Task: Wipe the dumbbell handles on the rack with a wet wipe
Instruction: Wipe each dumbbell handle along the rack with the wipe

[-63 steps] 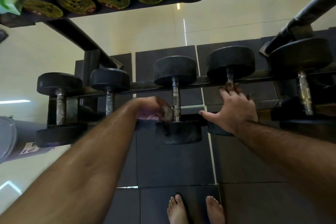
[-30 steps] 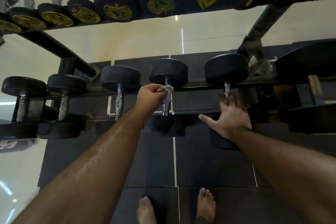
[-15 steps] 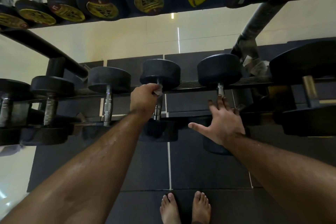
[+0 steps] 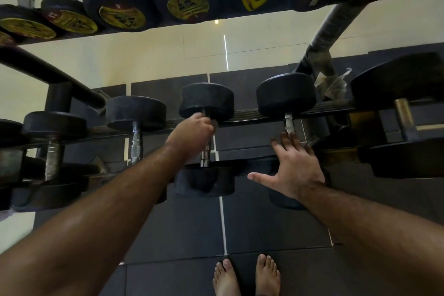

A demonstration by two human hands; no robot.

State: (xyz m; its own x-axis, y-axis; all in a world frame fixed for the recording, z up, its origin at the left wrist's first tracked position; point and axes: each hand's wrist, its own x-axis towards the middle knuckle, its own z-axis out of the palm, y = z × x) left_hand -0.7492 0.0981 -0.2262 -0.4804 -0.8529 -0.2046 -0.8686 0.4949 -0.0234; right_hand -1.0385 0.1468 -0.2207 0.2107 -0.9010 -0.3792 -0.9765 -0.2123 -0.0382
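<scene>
There is only one view, from a camera on the person's head. It looks forward and steeply down, over both forearms, at the lower shelf of the dumbbell rack [image 4: 252, 113], which is near and crosses the middle of the picture. The upper shelf [image 4: 153, 25] runs along the top edge. The person's bare feet [image 4: 247, 276] stand at the bottom edge. The wide lens bends the straight lines near the borders.

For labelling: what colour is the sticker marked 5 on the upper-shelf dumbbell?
Yellow with a red edge, sticker, head view.
</scene>
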